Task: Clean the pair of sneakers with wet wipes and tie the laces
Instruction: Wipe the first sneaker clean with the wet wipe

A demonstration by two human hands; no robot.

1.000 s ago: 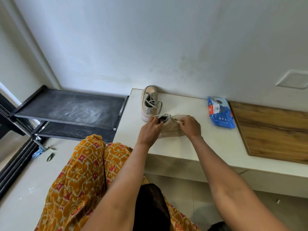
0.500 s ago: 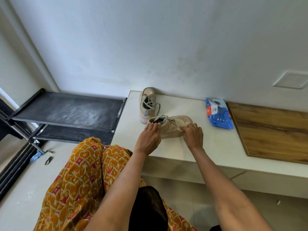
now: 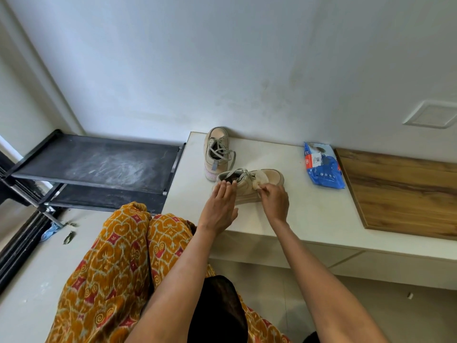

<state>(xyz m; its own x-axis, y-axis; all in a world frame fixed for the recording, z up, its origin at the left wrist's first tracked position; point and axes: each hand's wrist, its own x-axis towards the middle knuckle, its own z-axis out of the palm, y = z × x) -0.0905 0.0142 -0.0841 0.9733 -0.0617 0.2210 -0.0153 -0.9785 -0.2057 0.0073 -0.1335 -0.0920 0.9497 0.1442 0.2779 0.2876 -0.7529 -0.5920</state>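
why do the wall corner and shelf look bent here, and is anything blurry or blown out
Head view: wide-angle distortion bows the wall corner and the black shelf toward the frame edges. Soft, even daylight, no hard glare; only faint shadows under the near sneaker. The right hand and its wipe look slightly smeared; the left hand is sharper.

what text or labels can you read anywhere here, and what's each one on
Nothing can be read with confidence.
Blue wet wipes pack: a red strip with white characters along its left edge, too small and blurred to read.
Same pack: a white label with what looks like a square code and fine print, too small to read.
Near sneaker and far sneaker: no visible lettering.
Wall plate: blank.
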